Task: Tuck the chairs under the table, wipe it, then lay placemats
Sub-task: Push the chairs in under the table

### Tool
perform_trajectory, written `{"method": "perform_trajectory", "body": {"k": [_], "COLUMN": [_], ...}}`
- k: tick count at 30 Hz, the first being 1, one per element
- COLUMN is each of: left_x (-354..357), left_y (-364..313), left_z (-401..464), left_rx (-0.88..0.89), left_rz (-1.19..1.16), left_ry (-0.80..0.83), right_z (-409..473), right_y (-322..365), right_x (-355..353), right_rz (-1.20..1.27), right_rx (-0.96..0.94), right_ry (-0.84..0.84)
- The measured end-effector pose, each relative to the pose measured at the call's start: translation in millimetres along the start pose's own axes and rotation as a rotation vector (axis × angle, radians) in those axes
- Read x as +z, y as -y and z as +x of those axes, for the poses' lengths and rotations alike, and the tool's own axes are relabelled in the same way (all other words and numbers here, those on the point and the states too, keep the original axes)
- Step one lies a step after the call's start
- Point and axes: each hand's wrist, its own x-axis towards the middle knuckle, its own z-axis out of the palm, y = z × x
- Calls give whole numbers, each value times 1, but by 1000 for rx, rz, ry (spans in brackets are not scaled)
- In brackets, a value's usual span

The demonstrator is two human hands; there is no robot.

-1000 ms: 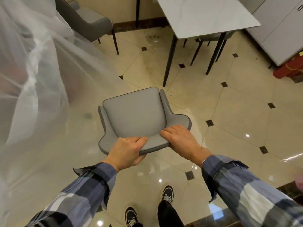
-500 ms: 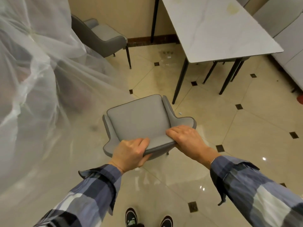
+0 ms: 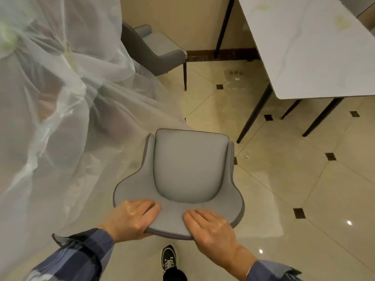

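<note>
Gripping the padded top of a grey chair (image 3: pixel 190 169), the left hand (image 3: pixel 132 218) and right hand (image 3: pixel 211 228) clamp its backrest, near the white table (image 3: pixel 316 57) at far right. The shell looks stiff, probably moderately heavy; the backrest offers the surest hold.

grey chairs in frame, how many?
2 clearly. One chair gripped at its back by the left hand and right hand; second chair by the wall. Legs under the table suggest a third.
</note>
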Motion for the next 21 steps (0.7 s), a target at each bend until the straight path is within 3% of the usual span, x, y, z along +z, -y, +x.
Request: {"method": "perform_trajectory", "body": {"k": [6, 12, 17, 21], "left_x": [-5, -8, -5, 12], "left_y": [55, 95, 86, 57], "left_z": [31, 88, 127, 154], "left_rx": [-5, -87, -201, -235], "left_rz": [-14, -18, -30, -58], "left_ry": [-78, -69, -99, -117], "right_z": [55, 104, 116, 96], "right_y": [-30, -80, -115, -136], "right_x": [-13, -54, -75, -90], "right_rz": [-12, -54, -142, -221], "right_rx": [7, 27, 80, 237], "right_ry": [-52, 135, 199, 220]}}
